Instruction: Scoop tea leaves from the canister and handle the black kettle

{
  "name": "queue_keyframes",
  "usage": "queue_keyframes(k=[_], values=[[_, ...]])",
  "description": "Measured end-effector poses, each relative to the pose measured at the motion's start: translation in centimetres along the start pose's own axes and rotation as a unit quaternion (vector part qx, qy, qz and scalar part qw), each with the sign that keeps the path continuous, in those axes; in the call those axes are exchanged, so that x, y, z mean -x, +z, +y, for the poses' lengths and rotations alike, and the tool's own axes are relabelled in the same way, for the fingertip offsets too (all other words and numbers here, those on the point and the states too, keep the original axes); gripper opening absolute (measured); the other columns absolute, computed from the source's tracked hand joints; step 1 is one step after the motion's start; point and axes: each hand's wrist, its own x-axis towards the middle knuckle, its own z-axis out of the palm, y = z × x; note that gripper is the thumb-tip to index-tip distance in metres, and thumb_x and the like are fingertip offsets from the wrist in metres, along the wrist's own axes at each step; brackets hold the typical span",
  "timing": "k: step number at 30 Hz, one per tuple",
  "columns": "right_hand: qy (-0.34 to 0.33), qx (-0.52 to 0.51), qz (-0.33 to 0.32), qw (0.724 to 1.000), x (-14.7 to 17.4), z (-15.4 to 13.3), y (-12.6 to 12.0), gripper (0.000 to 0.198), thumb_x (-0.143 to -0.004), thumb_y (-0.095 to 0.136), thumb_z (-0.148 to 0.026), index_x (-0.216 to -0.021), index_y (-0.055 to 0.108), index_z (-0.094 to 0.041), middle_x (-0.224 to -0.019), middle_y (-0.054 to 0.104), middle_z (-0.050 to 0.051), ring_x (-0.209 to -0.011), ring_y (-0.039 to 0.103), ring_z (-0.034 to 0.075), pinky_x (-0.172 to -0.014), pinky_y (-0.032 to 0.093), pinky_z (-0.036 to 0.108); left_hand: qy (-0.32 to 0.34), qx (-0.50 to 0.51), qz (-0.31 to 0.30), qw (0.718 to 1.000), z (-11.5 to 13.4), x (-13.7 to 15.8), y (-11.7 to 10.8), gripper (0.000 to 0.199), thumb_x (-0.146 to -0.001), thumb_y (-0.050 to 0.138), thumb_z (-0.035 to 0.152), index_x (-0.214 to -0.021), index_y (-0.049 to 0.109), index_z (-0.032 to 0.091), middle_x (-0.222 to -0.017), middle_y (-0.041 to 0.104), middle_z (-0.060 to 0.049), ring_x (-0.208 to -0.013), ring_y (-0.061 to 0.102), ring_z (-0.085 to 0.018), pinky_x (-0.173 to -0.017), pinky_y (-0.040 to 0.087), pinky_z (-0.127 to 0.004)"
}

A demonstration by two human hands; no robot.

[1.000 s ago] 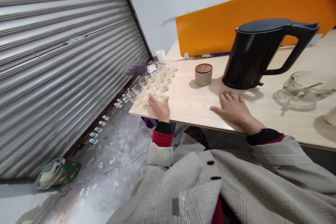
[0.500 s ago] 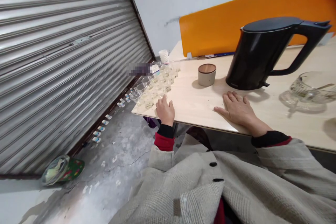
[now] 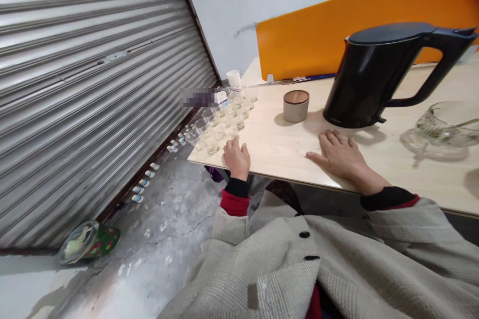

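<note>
Left hand point(image 3: 237, 158) rests near the tabletop point(image 3: 284, 152) edge, fingers loosely curled and holding nothing — right beside the small clear cups point(image 3: 220, 124) clustered at the left corner. Right hand point(image 3: 341, 157) lies flat, fingers spread and empty, just in front of the black kettle point(image 3: 377, 77) — a tan jar point(image 3: 296, 105) stands between.

Light wood worktop point(image 3: 284, 147), carrying: cluster of small clear cups point(image 3: 220, 122) at left corner; stack of white cups point(image 3: 234, 79) behind; beige lidded jar point(image 3: 296, 105) mid-surface; black kettle point(image 3: 377, 77) beside jar; glass pitcher point(image 3: 445, 124) at right; left hand point(image 3: 237, 158) and right hand point(image 3: 342, 157) flat on surface, near front edge
</note>
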Motion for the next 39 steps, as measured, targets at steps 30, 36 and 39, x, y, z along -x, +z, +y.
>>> queue_keyframes(k=[30, 36, 39], values=[[0.284, 0.173, 0.159, 0.929, 13.9, 14.6, -14.2, 0.035, -0.103, 0.053, -0.034, -0.11, 0.084, -0.019, -0.113, 0.081, 0.017, -0.099, 0.061, 0.03, -0.087, 0.036, 0.041, 0.317, 0.126, -0.014, 0.94, 5.3, 3.5, 5.1, 0.03, -0.1, 0.057, 0.034, -0.115, 0.077, 0.016, -0.114, 0.076, -0.016, -0.106, 0.063, -0.036, -0.1, 0.05, -0.051], [0.298, 0.173, 0.154, 0.926, 13.2, 14.1, -14.8, 0.041, -0.098, 0.055, -0.046, -0.11, 0.083, -0.019, -0.093, 0.078, 0.016, -0.089, 0.058, 0.03, -0.079, 0.034, 0.039, 0.316, 0.127, -0.019, 0.94, 5.4, 3.6, 5.0, 0.03, -0.1, 0.057, 0.035, -0.115, 0.077, 0.017, -0.114, 0.075, -0.016, -0.106, 0.063, -0.036, -0.1, 0.049, -0.051], [0.313, 0.138, 0.157, 0.927, 13.2, 13.5, -15.5, 0.041, -0.098, 0.059, -0.049, -0.103, 0.082, -0.016, -0.087, 0.076, 0.017, -0.085, 0.053, 0.027, -0.077, 0.032, 0.038, 0.318, 0.123, -0.02, 0.94, 5.5, 3.6, 4.9, 0.031, -0.1, 0.056, 0.034, -0.115, 0.077, 0.016, -0.114, 0.076, -0.017, -0.106, 0.063, -0.036, -0.099, 0.049, -0.051]])
